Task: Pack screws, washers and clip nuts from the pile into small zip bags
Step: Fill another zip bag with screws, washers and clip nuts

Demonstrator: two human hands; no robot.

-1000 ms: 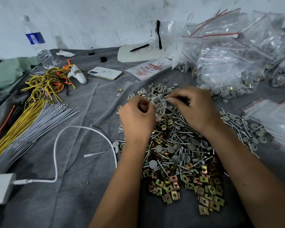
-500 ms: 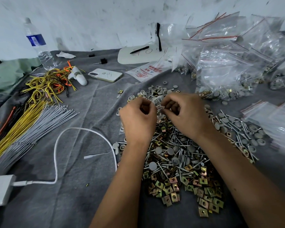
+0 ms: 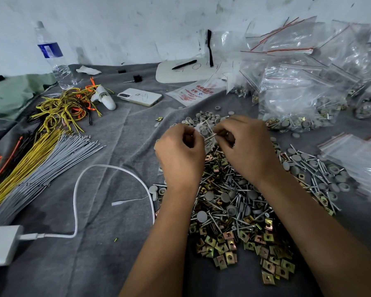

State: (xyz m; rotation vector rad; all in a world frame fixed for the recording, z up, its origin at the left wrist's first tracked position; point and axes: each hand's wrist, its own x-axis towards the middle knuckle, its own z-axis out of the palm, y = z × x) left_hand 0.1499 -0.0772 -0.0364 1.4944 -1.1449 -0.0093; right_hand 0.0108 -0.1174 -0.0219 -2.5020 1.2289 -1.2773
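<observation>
Left hand (image 3: 181,156) and right hand (image 3: 247,147) both curled, pinching small clear plastic zip bag (image 3: 206,133) between them, grey washer and screws inside. Directly below and nearer than hands: mixed pile of silver screws, grey round washers, brass-coloured clip nuts (image 3: 240,213) on grey cloth-covered bench (image 3: 107,260). Beyond right hand: heap of filled clear zip bags (image 3: 298,86).

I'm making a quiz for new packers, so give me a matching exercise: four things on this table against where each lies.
Things:
1. water bottle
2. phone
3. clip nuts
4. black pen

Places:
A. near edge of the hardware pile
B. on the white board at the back
C. far left, by the wall
D. on the grey cloth, right of the tangled yellow wires

Pairs: 1-C, 2-D, 3-A, 4-B
</observation>
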